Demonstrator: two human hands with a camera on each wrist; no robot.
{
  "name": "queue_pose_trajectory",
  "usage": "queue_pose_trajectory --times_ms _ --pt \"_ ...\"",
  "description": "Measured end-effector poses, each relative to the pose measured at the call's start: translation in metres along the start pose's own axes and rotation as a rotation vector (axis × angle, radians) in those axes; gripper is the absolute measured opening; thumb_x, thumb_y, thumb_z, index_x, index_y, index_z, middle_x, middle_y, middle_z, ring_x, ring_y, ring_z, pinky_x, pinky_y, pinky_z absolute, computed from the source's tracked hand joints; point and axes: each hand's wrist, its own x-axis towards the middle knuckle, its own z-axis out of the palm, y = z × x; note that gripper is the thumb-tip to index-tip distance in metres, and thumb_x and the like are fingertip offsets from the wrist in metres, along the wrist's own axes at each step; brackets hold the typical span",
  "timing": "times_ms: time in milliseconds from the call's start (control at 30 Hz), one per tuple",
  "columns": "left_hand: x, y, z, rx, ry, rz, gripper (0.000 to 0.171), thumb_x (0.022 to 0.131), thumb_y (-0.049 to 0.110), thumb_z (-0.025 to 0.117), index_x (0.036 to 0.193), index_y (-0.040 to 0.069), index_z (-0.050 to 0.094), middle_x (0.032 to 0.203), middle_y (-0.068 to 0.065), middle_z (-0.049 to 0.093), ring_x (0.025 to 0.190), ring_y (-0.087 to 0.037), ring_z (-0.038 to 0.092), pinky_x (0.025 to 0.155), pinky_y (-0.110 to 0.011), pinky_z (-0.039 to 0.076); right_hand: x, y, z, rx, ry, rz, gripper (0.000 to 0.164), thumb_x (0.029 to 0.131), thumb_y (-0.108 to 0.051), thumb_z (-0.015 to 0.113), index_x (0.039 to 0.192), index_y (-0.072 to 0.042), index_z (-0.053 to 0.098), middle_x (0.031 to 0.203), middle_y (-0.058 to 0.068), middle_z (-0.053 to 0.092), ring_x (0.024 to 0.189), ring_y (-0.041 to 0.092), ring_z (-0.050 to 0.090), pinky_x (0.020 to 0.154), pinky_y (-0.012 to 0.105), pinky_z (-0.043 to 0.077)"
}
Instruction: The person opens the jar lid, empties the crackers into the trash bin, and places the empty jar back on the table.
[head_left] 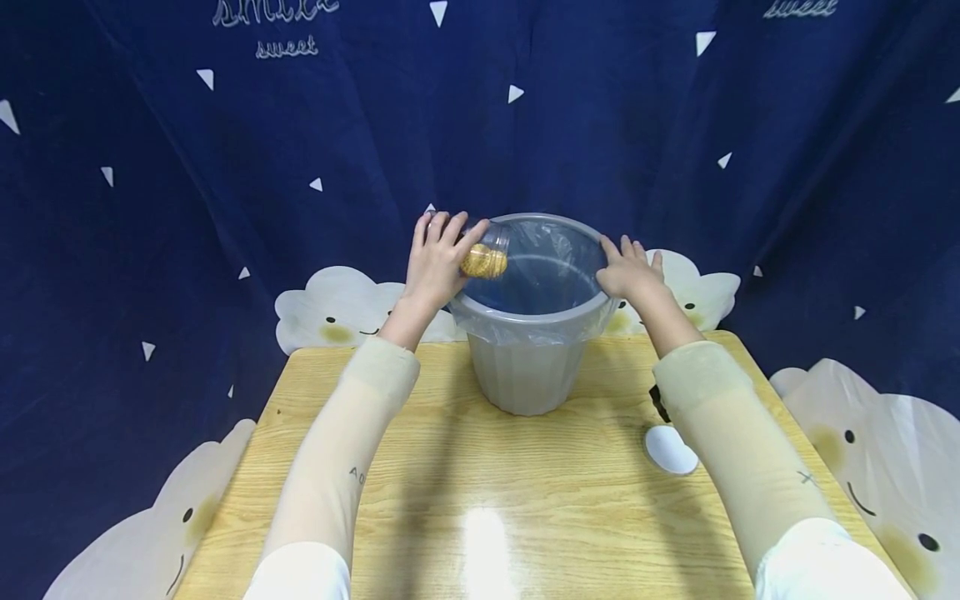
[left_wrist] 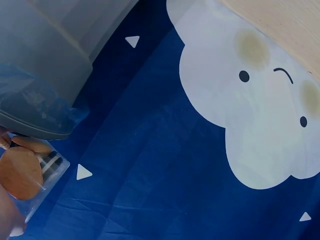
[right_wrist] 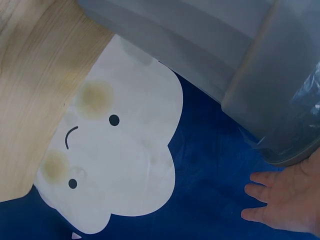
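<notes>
A grey trash bin (head_left: 536,367) lined with a clear plastic bag (head_left: 577,250) stands at the far edge of the table. My left hand (head_left: 438,262) grips a clear plastic jar (head_left: 498,237), lying on its side at the bin's left rim, with yellow-orange pieces inside. In the left wrist view, round flat orange pieces show through the jar (left_wrist: 52,172), partly hidden by the fingers. On the opposite side, my right hand (head_left: 630,271) rests against the bin's right rim, fingers spread. In the right wrist view, that hand's fingers (right_wrist: 260,192) extend past the rim.
A white round lid (head_left: 671,450) lies on the wooden table (head_left: 480,467), near the right forearm. Beside that sleeve shows a small black object (head_left: 658,403). A dark blue curtain (head_left: 375,125) with white triangles and clouds hangs behind and around the table.
</notes>
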Motion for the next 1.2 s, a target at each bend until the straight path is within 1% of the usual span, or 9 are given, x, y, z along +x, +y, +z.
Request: queue_pose_trajectory --times_ms 133,267,367,433,500,667,900,1200 --pt "0.002 -0.001 0.0 0.038 0.015 0.032 0.076 0.066 0.028 0.08 0.133 0.025 0.045 0.13 -0.007 0.046 0.119 -0.028 0.037 0.108 -0.046 0.022 0.0 0.0 0.0 -0.003 0.001 0.0 0.067 0.086 -0.016 0.032 0.147 -0.006 0.006 0.148 0.027 -0.003 0.136 0.041 -0.007 0.105 0.062 -0.008" --pt "0.003 -0.001 0.0 0.057 0.018 0.053 0.073 0.067 0.026 0.078 0.133 0.025 0.045 0.131 -0.007 0.046 0.12 -0.029 0.037 0.109 -0.046 0.02 0.0 0.0 0.0 -0.012 0.003 -0.002 0.067 0.086 -0.016 0.032 0.147 -0.006 0.006 0.148 0.028 -0.002 0.136 0.042 -0.006 0.105 0.062 -0.007" --pt "0.003 -0.001 0.0 0.071 0.015 0.063 0.072 0.068 0.024 0.076 0.133 0.025 0.046 0.131 -0.007 0.046 0.12 -0.029 0.037 0.109 -0.046 0.019 0.0 -0.001 -0.001 -0.018 0.004 -0.004 0.066 0.086 -0.017 0.032 0.147 -0.006 0.007 0.148 0.028 -0.003 0.136 0.042 -0.007 0.105 0.061 -0.009" --pt "0.003 -0.001 0.0 0.081 0.015 0.071 0.071 0.068 0.023 0.076 0.133 0.026 0.046 0.131 -0.007 0.047 0.12 -0.029 0.037 0.109 -0.047 0.021 0.0 0.0 -0.001 -0.025 0.002 -0.003 0.066 0.086 -0.017 0.031 0.147 -0.006 0.007 0.148 0.028 -0.003 0.136 0.041 -0.007 0.105 0.061 -0.011" --pt "0.003 -0.001 0.0 0.082 0.013 0.078 0.071 0.069 0.022 0.076 0.133 0.026 0.046 0.131 -0.007 0.047 0.12 -0.029 0.037 0.109 -0.047 0.021 0.0 0.0 -0.001 -0.029 -0.001 -0.001 0.066 0.087 -0.017 0.031 0.147 -0.006 0.006 0.148 0.028 -0.004 0.136 0.041 -0.008 0.104 0.06 -0.012" --pt "0.004 0.0 -0.002 0.082 0.016 0.1 0.072 0.068 0.018 0.076 0.133 0.026 0.046 0.131 -0.006 0.046 0.12 -0.029 0.037 0.108 -0.046 0.021 -0.001 -0.001 -0.001 -0.043 0.002 0.0 0.066 0.086 -0.017 0.031 0.147 -0.006 0.007 0.148 0.028 -0.003 0.136 0.041 -0.007 0.105 0.061 -0.01" --pt "0.007 0.003 -0.003 0.106 -0.028 0.117 0.072 0.07 0.019 0.075 0.135 0.027 0.044 0.134 -0.006 0.044 0.123 -0.028 0.036 0.109 -0.044 0.018 -0.002 -0.002 -0.001 -0.041 0.005 0.001 0.066 0.087 -0.017 0.031 0.147 -0.006 0.007 0.148 0.028 -0.002 0.136 0.041 -0.007 0.105 0.06 -0.012" --pt "0.011 0.006 -0.004 0.147 -0.065 0.166 0.074 0.071 0.021 0.075 0.137 0.029 0.041 0.135 -0.006 0.044 0.124 -0.029 0.035 0.11 -0.045 0.014 -0.002 -0.002 -0.001 -0.044 0.008 -0.003 0.066 0.087 -0.018 0.032 0.147 -0.006 0.007 0.148 0.028 -0.003 0.136 0.042 -0.007 0.105 0.06 -0.011"
